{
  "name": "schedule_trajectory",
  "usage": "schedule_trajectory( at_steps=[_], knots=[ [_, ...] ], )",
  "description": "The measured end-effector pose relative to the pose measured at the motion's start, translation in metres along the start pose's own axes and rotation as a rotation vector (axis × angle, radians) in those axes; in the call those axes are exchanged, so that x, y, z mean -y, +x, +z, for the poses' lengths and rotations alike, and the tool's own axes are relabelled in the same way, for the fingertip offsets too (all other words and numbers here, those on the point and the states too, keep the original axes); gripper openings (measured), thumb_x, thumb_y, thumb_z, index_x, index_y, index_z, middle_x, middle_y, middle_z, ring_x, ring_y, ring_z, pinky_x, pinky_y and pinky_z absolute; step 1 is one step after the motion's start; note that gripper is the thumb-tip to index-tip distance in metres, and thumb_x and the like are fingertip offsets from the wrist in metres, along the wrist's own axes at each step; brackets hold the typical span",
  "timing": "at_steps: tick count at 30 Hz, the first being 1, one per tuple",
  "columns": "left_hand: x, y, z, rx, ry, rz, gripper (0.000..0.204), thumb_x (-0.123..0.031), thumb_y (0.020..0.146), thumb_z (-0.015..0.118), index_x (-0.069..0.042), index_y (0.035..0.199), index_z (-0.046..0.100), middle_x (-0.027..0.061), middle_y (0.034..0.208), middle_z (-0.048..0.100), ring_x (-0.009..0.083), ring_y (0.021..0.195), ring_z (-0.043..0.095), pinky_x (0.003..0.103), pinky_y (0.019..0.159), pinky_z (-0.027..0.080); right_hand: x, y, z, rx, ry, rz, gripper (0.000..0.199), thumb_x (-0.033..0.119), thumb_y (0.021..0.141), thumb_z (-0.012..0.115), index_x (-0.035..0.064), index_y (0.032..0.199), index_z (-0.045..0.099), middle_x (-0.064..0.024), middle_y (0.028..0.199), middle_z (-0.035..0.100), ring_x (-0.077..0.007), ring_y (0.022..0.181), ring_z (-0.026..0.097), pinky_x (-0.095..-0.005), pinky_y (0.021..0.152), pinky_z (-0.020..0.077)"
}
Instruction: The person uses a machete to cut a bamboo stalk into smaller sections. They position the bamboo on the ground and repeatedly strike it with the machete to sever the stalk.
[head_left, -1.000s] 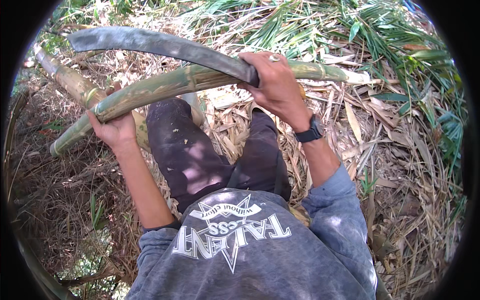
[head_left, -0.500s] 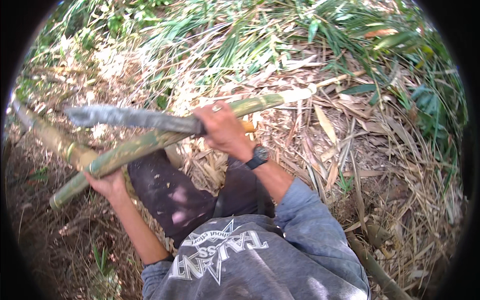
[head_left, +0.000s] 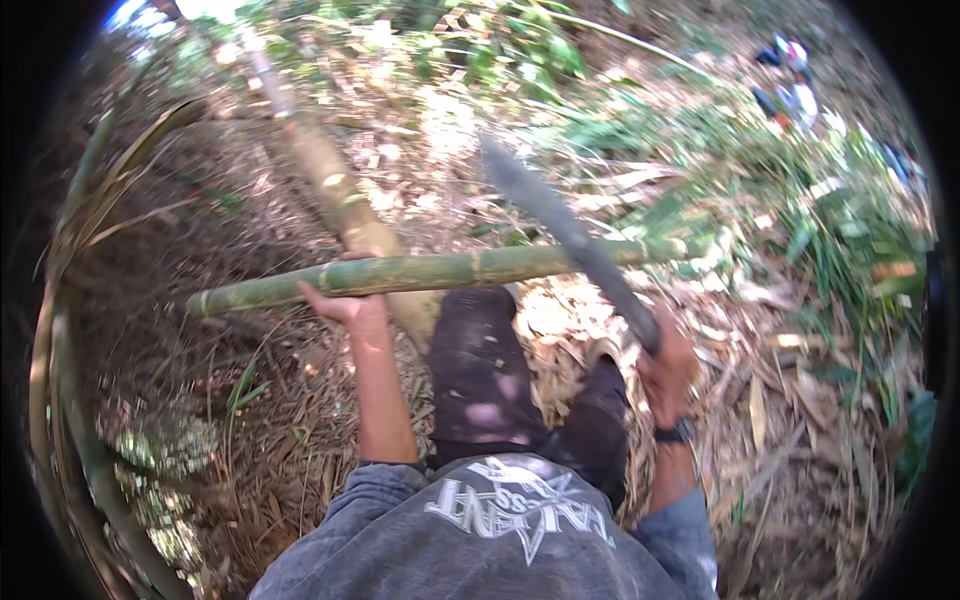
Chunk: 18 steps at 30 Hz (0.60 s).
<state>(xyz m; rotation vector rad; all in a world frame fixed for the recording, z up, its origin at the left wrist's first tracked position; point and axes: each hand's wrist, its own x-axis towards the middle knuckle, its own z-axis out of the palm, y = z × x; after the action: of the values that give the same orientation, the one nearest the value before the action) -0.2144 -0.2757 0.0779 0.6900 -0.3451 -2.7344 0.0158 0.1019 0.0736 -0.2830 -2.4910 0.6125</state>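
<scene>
A green bamboo pole (head_left: 420,273) runs almost level across the middle of the view, above my knees. My left hand (head_left: 352,306) grips it from below near its left end, the fingers partly hidden behind it. In my right hand (head_left: 668,372) is a machete (head_left: 555,212), held at its handle end, the handle mostly covered by the fingers. Its dark blade slants up and to the left, passing in front of the pole's right part; whether it touches the pole I cannot tell. Beneath the pole's left half lies a thicker yellowish bamboo trunk (head_left: 335,185).
Dry leaf litter (head_left: 760,400) covers the ground around my legs. Curved bamboo stems (head_left: 70,400) rise along the left rim. Cut green leaves (head_left: 680,160) lie ahead and to the right. A blurred blue and white bundle (head_left: 790,90) sits at the far right.
The pole has gone from slanting to nearly level. My right hand has swung away from it to the right, and the blade has turned from pointing left to pointing ahead. The view has shifted.
</scene>
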Motion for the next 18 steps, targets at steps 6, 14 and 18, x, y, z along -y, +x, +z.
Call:
schedule_trajectory(
  at_steps=[6, 14, 18],
  knots=[
    [-0.050, -0.024, 0.031, 0.301, -0.022, 0.151, 0.067, -0.072, 0.080, 0.052, -0.006, 0.089, 0.053, 0.0122, 0.081, 0.057, 0.0269, 0.076, 0.058, 0.044, 0.076, 0.050, -0.036, -0.081, -0.032, 0.226, 0.084, 0.714, 0.042, 0.015, 0.082, 0.074, -0.0025, 0.117, 0.059, -0.0047, 0.071, 0.053, -0.0162, 0.061, 0.045, -0.0328, 0.057, 0.0410],
    [-0.094, -0.051, 0.037, 0.687, -0.018, 0.269, 0.071, -0.073, 0.082, 0.049, -0.005, 0.099, 0.053, 0.0095, 0.084, 0.057, 0.0238, 0.077, 0.056, 0.042, 0.081, 0.046, -0.053, -0.196, -0.026, 0.001, 0.259, 0.901, 0.037, 0.006, 0.078, 0.068, -0.0078, 0.113, 0.061, -0.0075, 0.088, 0.062, -0.0186, 0.076, 0.055, -0.0330, 0.072, 0.0467],
    [-0.102, -0.037, 0.030, 0.809, 0.003, 0.248, 0.079, -0.079, 0.077, 0.051, -0.005, 0.104, 0.054, 0.0079, 0.088, 0.056, 0.0215, 0.078, 0.056, 0.041, 0.081, 0.046, -0.057, -0.204, -0.030, 0.063, 0.318, 1.016, 0.040, 0.004, 0.075, 0.066, -0.0089, 0.114, 0.062, -0.0116, 0.093, 0.065, -0.0204, 0.080, 0.060, -0.0330, 0.076, 0.0483]
  ],
)
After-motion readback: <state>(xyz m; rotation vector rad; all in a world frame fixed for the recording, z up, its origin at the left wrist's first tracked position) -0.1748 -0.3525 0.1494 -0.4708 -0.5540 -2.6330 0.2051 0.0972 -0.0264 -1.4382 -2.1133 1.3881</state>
